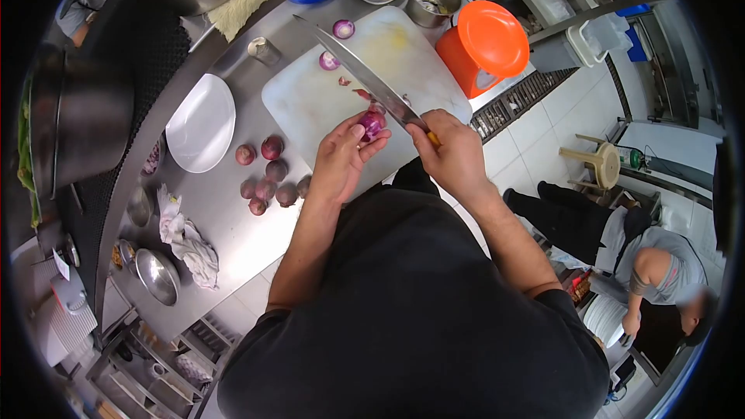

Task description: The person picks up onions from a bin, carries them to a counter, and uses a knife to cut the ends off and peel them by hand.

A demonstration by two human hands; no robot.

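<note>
My left hand (343,157) holds a red onion (373,123) in its fingertips, above the near edge of a white cutting board (303,95). In my right hand (452,154) is a large kitchen knife (353,64), gripped by its yellow handle. The long blade points up and left across the board, its base close beside the onion. Scraps of reddish skin (362,95) lie on the board near the onion. Two peeled onions, one halfway up the board (329,60) and one farther back (344,29), rest beyond the blade.
Several unpeeled red onions (272,171) sit on the steel counter left of the board, near a white plate (200,124) and a crumpled cloth (190,248). An orange container (485,43) stands at the board's right. Metal bowls (434,0) are behind. A co-worker (660,264) bends at far right.
</note>
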